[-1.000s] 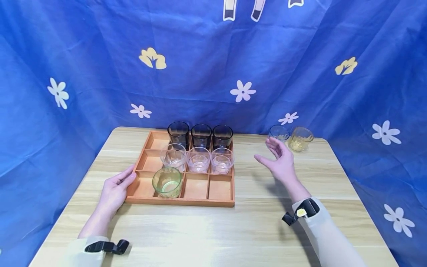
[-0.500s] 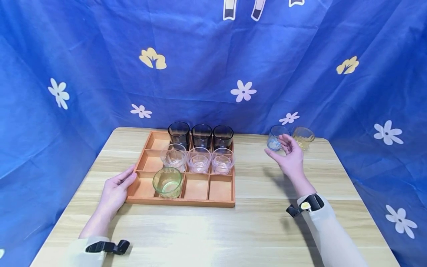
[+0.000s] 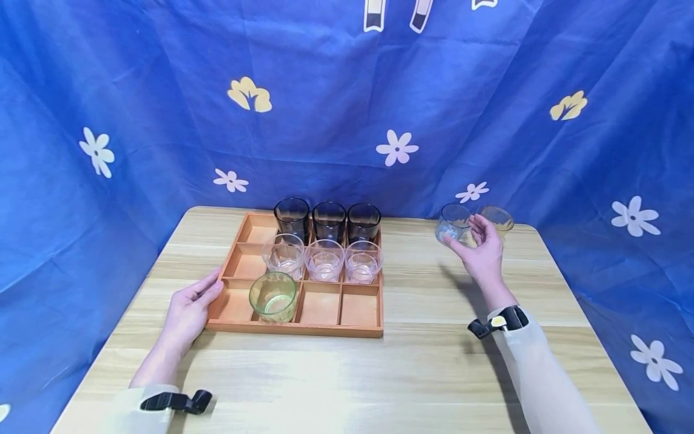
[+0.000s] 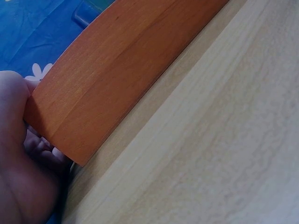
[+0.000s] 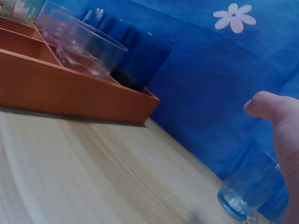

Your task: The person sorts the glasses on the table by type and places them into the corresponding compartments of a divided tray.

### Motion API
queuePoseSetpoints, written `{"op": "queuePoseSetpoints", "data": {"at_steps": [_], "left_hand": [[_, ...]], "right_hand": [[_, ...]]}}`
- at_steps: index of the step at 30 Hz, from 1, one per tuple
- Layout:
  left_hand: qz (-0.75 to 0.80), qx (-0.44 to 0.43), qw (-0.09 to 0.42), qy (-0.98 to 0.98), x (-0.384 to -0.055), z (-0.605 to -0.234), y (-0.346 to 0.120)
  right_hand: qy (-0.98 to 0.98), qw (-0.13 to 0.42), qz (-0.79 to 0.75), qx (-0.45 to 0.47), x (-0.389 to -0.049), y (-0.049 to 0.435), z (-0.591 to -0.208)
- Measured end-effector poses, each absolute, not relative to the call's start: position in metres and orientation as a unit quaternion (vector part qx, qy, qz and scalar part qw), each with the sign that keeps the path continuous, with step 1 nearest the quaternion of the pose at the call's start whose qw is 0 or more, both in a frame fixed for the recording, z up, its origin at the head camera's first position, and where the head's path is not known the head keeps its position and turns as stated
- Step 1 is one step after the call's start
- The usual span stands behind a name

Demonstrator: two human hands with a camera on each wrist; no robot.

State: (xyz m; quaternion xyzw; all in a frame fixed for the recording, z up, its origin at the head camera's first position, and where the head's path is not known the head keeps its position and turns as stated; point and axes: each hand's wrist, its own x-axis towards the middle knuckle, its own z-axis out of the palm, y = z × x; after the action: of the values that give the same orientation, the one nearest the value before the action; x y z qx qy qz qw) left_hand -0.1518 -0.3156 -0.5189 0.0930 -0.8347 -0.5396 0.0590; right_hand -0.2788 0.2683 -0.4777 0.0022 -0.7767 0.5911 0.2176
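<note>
My left hand grips the left side of a wooden divided tray, with its thumb at the rim. In the left wrist view, that hand lies round the tray's corner. My right hand is at the back right with thumb and fingers spread apart. It is beside a blue-tinted glass, which the thumb overlaps in the head view. An amber glass stands behind the fingers, partly hidden. In the right wrist view the thumb shows above the blue glass, with a gap between them.
Three dark glasses stand in the tray's back row and three clear pinkish glasses in the middle row. A green glass sits in the front row. A blue flowered curtain hangs behind the wooden table.
My right hand has moved rightward, from in front of the blue glass to beside it, now overlapping the amber glass. My left hand stays on the tray.
</note>
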Motion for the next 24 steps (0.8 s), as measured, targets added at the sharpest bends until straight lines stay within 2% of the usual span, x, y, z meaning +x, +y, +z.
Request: {"op": "queuePoseSetpoints", "data": {"at_steps": [15,24], "left_hand": [[-0.546,0.093,0.061,-0.830,-0.149,-0.515,-0.314],[-0.544,0.091,0.059,-0.832,-0.149,-0.516,-0.314]], "right_hand": [[-0.789,0.231,0.568,-0.045,-0.297,0.275,-0.493],[-0.800,0.202,0.560,-0.074,-0.314,0.278,-0.501]]}}
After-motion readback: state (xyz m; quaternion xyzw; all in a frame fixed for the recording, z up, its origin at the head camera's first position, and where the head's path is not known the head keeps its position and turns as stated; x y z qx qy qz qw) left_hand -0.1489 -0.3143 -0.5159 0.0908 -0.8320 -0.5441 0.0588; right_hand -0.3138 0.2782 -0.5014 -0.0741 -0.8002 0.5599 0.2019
